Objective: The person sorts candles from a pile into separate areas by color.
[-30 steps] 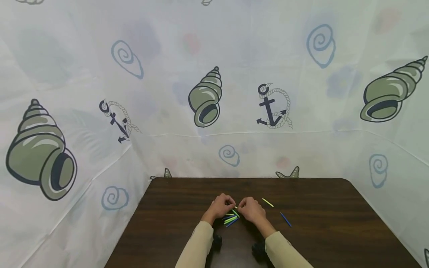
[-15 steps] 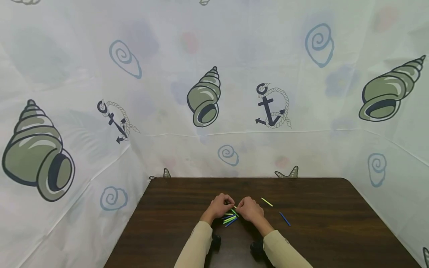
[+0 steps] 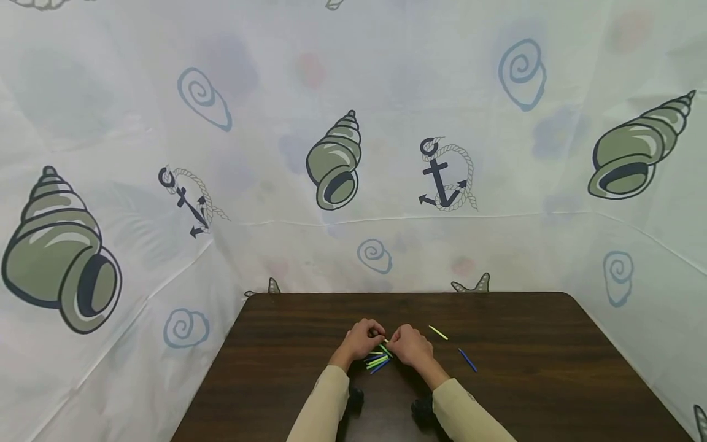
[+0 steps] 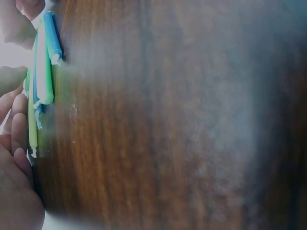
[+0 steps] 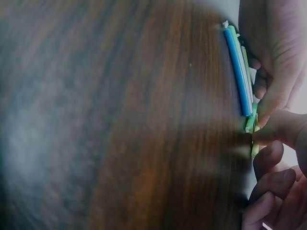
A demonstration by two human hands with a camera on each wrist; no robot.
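Observation:
Several thin birthday candles in blue, green and yellow, with white wicks, lie in a small pile (image 3: pixel 378 363) on the dark wooden table. Just beyond the pile, my left hand (image 3: pixel 361 339) and right hand (image 3: pixel 411 345) meet fingertip to fingertip. Between them is a yellow candle (image 5: pixel 255 149), which the right thumb and finger pinch at one end and the left fingertips pinch at the other. Its middle is largely covered by fingers. In the left wrist view a blue candle (image 4: pixel 53 36) and a green candle (image 4: pixel 45 81) lie close beside the hands.
Off to the right of my right hand lie a loose yellow candle (image 3: pixel 439 333) and a loose blue candle (image 3: pixel 467 360). Black wrist cameras (image 3: pixel 423 411) hang under both forearms. Behind the table (image 3: pixel 525 344) rises a pale cloth (image 3: pixel 403 80) printed with shells and anchors.
Both hands stay in nearly the same place, with only slight finger movement around the yellow candle. The whole head view has shifted slightly.

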